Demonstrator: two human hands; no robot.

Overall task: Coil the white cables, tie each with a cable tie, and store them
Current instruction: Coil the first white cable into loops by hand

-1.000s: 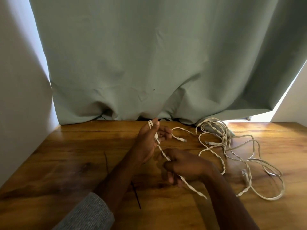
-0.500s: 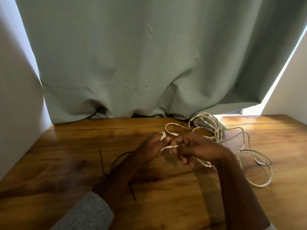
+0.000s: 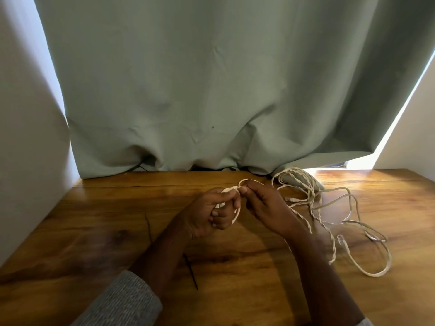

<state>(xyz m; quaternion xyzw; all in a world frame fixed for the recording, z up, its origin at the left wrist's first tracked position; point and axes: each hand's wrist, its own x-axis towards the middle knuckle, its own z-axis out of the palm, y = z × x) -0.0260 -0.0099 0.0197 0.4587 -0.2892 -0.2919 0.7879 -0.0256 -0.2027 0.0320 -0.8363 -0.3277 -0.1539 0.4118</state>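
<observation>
Two hands: left hand (image 3: 211, 215) grips white cable (image 3: 236, 214) loop, right hand (image 3: 266, 205) pinches it; two black cable ties (image 3: 191, 271).

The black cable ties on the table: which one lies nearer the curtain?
The thin tie left of the left forearm lies nearer the curtain. The other tie lies closer to the person, by the grey sleeve.

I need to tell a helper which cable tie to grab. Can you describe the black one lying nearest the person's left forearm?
On the wooden table, look just right of the left forearm, near the grey sleeve. The black cable tie lies there, a thin dark strip running toward the near edge. Unlike the white cables, it is black, straight and short.
</observation>
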